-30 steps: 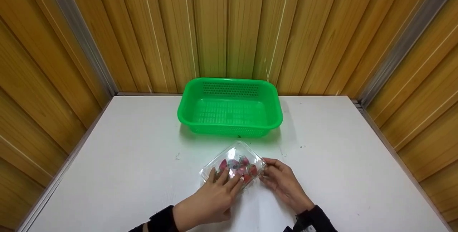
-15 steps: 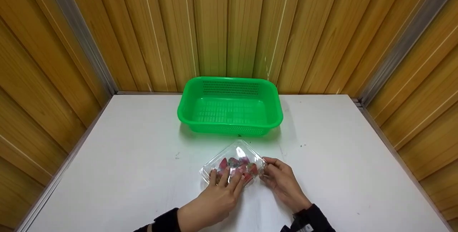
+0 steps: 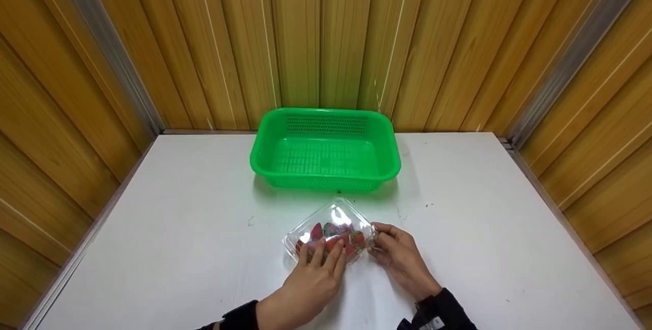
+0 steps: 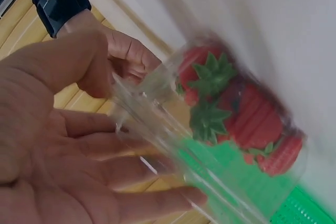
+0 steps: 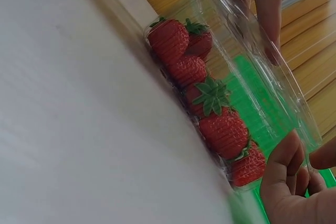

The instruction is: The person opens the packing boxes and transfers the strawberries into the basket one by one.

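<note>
A clear plastic clamshell box (image 3: 326,218) sits turned cornerwise on the table, with several red strawberries (image 5: 223,132) inside, green leaves on some. Spread, nearly straight fingers of my left hand (image 3: 309,289) rest on the near left part of its lid. In the left wrist view that palm and its fingers lie against the clear lid edge. At the box's right corner, my right hand (image 3: 402,258) pinches the plastic rim between thumb and fingers. The right wrist view shows the strawberries low in the box, under the lid.
Behind the box stands a green plastic basket (image 3: 326,182) with perforated sides, close to the back wall. Wood-look panels (image 3: 295,39) enclose the white table (image 3: 178,218) on the left, right and back.
My left hand has shifted slightly to the right over the lid, fingers still spread. The right hand keeps its pinch on the corner, and the box stays nearly in place.
</note>
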Demonstrator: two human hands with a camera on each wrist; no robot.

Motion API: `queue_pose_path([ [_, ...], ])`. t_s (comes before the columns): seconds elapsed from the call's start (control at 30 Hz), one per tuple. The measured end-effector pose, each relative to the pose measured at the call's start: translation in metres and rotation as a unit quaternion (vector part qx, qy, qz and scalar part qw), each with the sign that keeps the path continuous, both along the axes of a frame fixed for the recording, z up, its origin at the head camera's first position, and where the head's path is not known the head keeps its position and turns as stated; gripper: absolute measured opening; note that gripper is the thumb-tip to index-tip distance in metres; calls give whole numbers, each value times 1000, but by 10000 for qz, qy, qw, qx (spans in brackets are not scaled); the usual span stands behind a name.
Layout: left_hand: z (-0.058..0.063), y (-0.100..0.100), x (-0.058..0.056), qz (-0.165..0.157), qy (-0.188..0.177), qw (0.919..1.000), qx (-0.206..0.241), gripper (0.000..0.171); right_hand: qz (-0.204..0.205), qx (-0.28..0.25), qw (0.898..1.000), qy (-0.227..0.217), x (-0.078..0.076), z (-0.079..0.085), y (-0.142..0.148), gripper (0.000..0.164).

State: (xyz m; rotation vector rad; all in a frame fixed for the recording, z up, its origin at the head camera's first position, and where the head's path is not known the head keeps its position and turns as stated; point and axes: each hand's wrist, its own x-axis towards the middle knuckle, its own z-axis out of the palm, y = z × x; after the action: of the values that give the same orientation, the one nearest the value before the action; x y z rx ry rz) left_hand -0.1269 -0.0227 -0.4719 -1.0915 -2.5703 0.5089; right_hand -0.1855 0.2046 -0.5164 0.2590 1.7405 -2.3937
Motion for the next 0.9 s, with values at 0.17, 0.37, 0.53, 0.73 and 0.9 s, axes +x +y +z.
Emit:
queue_pose_path([
  [0.17,-15,17,0,515,721,9900,1095,42,-122,-26,9999,-13,0,0,-1,42],
  [0.37,-21,28,-5,806,1499,9735,1529,38,-57,-14,10000,55,2,-2,-4,43],
  [0.53,-11,34,-7,1003,1323,9801,1086,34,-77,73,9998,170,1,-2,-7,44],
  [0.73,-8,34,-15,865,1489,9779,1186,26,-110,59,9998,129,4,-3,-8,39],
  [0.9,0,25,-18,732,1421,9803,1159,27,64,-6,10000,68,6,-3,-7,27],
])
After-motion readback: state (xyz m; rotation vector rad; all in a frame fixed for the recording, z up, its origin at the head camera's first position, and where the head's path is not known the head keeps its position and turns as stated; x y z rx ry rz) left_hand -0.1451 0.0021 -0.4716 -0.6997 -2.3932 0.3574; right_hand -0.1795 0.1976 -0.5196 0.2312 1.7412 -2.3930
